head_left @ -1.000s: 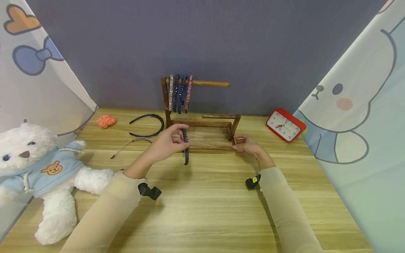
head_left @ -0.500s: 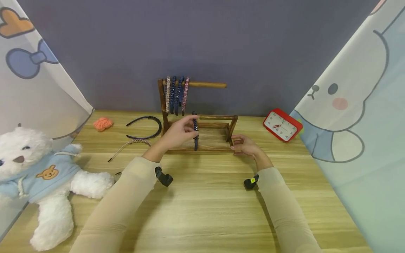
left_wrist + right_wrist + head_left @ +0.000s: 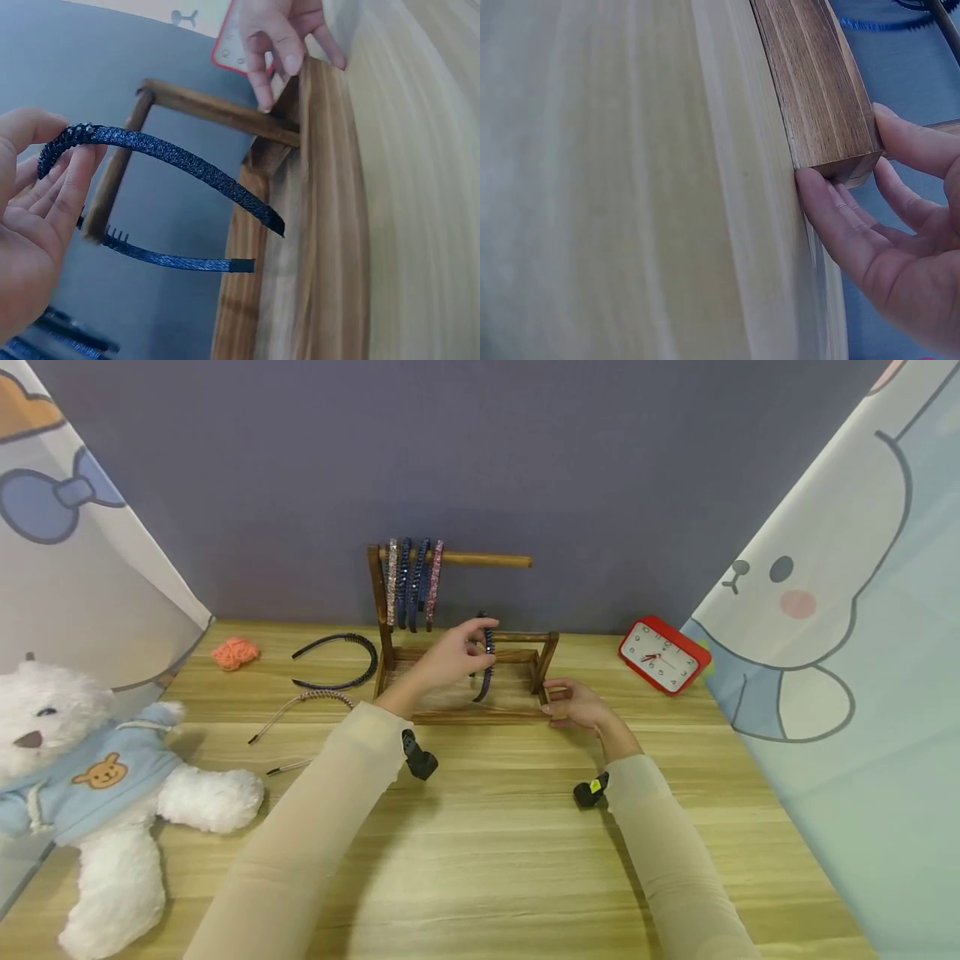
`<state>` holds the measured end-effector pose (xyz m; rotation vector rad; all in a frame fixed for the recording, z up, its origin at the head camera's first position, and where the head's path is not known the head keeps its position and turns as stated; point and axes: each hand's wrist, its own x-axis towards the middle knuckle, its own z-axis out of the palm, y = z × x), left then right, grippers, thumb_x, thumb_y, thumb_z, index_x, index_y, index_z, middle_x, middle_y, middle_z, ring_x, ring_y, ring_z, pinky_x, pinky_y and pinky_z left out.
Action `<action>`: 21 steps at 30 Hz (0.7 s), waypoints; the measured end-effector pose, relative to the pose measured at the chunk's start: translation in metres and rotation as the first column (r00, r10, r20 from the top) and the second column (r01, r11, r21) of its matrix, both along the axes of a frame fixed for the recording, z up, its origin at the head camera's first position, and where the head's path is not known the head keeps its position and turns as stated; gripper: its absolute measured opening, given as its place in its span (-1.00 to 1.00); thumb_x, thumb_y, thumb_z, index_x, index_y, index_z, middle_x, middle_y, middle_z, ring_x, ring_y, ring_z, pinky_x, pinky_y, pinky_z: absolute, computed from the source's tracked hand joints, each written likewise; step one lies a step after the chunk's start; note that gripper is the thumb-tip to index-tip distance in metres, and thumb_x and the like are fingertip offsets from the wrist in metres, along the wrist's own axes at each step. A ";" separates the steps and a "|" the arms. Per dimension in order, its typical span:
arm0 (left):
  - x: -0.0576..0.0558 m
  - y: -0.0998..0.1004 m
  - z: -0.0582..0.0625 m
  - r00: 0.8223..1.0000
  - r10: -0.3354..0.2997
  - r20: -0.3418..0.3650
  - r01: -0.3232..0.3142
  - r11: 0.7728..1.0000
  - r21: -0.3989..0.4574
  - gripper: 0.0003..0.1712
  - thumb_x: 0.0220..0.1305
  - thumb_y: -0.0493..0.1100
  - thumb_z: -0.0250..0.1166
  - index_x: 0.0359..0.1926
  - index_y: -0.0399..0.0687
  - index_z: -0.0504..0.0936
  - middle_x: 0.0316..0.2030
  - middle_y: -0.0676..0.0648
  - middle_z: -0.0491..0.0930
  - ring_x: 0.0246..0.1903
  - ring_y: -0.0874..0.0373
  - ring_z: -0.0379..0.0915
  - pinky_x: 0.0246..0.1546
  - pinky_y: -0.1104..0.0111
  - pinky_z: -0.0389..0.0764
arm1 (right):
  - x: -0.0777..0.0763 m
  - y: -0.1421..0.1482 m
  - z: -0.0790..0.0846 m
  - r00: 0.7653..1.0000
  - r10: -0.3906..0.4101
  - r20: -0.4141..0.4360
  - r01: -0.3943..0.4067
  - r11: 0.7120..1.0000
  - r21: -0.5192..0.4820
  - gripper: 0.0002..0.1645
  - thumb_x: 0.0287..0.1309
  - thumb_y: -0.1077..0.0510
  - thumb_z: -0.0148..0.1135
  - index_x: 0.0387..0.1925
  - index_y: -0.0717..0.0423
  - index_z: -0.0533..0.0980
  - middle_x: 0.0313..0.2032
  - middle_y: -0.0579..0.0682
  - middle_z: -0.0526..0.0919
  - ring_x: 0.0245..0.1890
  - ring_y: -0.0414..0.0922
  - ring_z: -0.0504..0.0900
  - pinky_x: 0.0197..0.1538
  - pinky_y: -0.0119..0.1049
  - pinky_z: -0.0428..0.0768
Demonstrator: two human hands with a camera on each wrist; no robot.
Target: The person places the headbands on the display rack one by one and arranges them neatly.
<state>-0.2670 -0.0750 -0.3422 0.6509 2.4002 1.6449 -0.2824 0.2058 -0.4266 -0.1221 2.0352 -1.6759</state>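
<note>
My left hand (image 3: 450, 658) pinches a navy beaded headband (image 3: 176, 156) near its top, its two ends pointing down. In the left wrist view the headband's two arms lie on either side of the free end of the rack's lower bar (image 3: 120, 176). My right hand (image 3: 581, 706) grips the right front corner of the wooden headband rack (image 3: 817, 82), thumb on one side and fingertips at the end face. On the rack's upper bar (image 3: 487, 559) hang several headbands, among them a pale glittery one (image 3: 392, 581), navy ones (image 3: 404, 581) and a pink one (image 3: 435, 581).
Left of the rack, a navy headband (image 3: 372, 668) and a pale beaded headband (image 3: 288, 706) lie on the table (image 3: 487, 843). Another headband's tip (image 3: 288, 767) shows beside the left sleeve. A white teddy bear (image 3: 127, 852), an orange fluffy piece (image 3: 236, 653) and a red clock (image 3: 663, 656) stand around.
My left hand has carried the navy headband right and up, from the rack's tray front to the lower bar's free end. My right hand stays on the rack's corner.
</note>
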 end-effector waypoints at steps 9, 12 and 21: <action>-0.008 0.035 -0.017 1.000 -0.004 -0.001 0.004 1.000 0.015 -0.34 0.39 -0.21 0.23 0.45 0.03 0.25 0.05 -0.12 0.35 -0.21 0.03 0.53 -0.39 0.23 0.50 | 0.001 -0.003 0.000 1.000 -0.004 -0.005 0.004 1.000 0.001 -0.28 0.29 0.45 0.11 0.41 0.33 0.09 0.28 0.41 0.12 0.01 0.10 0.46 -0.01 0.00 0.60; -0.010 0.045 -0.024 1.000 -0.013 -0.005 0.013 1.000 0.023 -0.34 0.40 -0.20 0.22 0.45 0.04 0.24 0.06 -0.11 0.34 -0.22 -0.05 0.51 -0.42 0.29 0.45 | 0.001 -0.001 0.000 1.000 -0.005 -0.013 0.005 1.000 0.008 -0.27 0.29 0.44 0.12 0.41 0.34 0.09 0.28 0.42 0.13 0.02 0.11 0.47 -0.01 0.00 0.60; -0.013 0.062 -0.034 0.999 -0.040 -0.027 0.041 0.997 0.066 -0.33 0.40 -0.26 0.21 0.46 0.01 0.23 0.12 -0.14 0.31 -0.22 0.05 0.50 -0.37 0.29 0.47 | 0.001 0.001 -0.002 1.000 -0.003 -0.015 0.003 1.000 -0.012 -0.27 0.29 0.44 0.13 0.41 0.34 0.10 0.28 0.43 0.14 0.00 0.10 0.49 0.02 0.04 0.57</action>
